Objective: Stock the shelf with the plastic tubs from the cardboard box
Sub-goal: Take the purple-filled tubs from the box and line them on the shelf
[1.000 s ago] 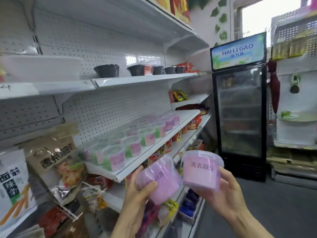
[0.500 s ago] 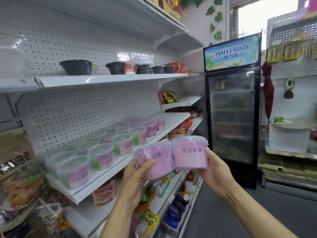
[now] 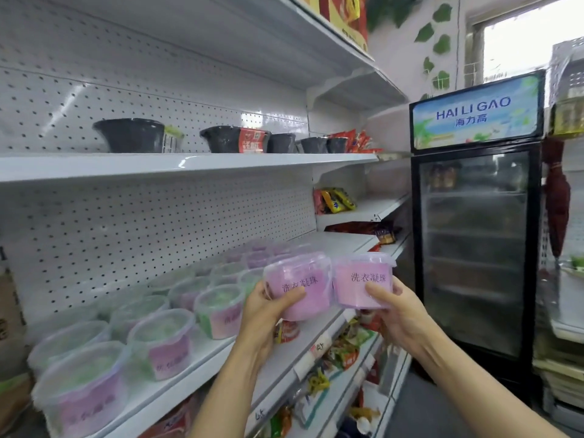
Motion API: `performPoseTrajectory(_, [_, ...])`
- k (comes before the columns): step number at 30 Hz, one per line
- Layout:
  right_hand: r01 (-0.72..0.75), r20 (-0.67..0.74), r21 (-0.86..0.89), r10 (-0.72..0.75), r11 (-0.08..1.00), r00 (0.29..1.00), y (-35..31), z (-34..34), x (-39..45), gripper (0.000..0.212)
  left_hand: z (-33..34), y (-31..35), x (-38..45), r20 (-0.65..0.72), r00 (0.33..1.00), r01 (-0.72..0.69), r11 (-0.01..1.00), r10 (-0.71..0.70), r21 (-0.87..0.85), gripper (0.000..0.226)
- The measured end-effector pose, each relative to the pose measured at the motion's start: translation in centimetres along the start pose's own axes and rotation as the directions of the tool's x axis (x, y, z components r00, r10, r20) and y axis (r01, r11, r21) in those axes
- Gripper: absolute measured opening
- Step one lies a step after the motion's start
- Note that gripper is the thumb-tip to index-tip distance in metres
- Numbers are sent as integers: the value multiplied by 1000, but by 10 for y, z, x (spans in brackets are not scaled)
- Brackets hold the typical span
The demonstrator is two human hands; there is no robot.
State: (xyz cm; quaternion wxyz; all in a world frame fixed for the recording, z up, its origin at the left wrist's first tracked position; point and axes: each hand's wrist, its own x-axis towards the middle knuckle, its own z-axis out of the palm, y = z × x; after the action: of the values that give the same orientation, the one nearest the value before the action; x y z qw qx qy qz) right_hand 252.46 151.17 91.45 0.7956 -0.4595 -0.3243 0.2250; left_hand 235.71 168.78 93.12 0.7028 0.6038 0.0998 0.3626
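Both forearms reached up and forward, side by side. The left hand (image 3: 265, 314) gripped with thumb across the front; the right hand (image 3: 398, 314) gripped likewise, fingers curled.

Plastic tubs, painted metal shelving

In my hands I see translucent, smooth plastic tubs (image 3: 298, 286) with matt pink paper labels; left of them the shelf (image 3: 177, 384) is glossy white metal, its pegboard back (image 3: 158, 229) perforated.
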Motion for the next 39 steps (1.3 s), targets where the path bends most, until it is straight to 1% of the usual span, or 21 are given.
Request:
performPoseTrajectory(1, [21, -1, -7, -21, 1000, 1000, -2, -4, 13, 98, 1, 0, 13, 6, 1000, -13, 1000, 13, 28, 76])
performPoseTrajectory(3, [50, 22, -12, -50, 999, 999, -5, -14, 37, 94, 2, -1, 35, 7, 999, -41, 997, 41, 58, 82])
performPoseTrajectory(7, [73, 69, 12, -74, 997, 995, -6, -39, 78, 95, 8, -10, 66, 5, 996, -85, 991, 85, 101, 80])
performPoseTrajectory(13, [87, 136, 19, -89, 996, 987, 2, -80, 130, 103, 26, -42, 108, -28, 990, -132, 982, 136, 136, 87])
performPoseTrajectory(19, [80, 234, -8, -76, 997, 969, 0, -140, 199, 100, 60, -74, 168, -58, 985, -146, 968, 161, 205, 88])
performPoseTrajectory(24, [53, 331, -80, -24, 995, 943, -4, -193, 261, 83, 90, -101, 214, -130, 977, -136, 959, 172, 248, 92])
performPoseTrajectory(27, [24, 368, -77, 6, 997, 930, 6, -216, 296, 82, 100, -119, 236, -211, 960, -131, 961, 185, 245, 97])
performPoseTrajectory(31, [-17, 402, -26, 26, 1000, 915, 30, -227, 336, 90, 110, -138, 261, -245, 952, -117, 957, 185, 266, 89])
performPoseTrajectory(33, [-41, 423, 10, 32, 999, 906, 41, -228, 357, 90, 116, -141, 277, -260, 946, -126, 957, 196, 261, 86])
performPoseTrajectory(36, [-45, 460, 32, 25, 998, 887, 56, -225, 388, 83, 121, -148, 301, -266, 938, -151, 953, 221, 261, 76])
performPoseTrajectory(39, [-39, 464, 56, 8, 998, 886, 65, -218, 421, 74, 123, -153, 328, -279, 927, -186, 954, 249, 235, 72])
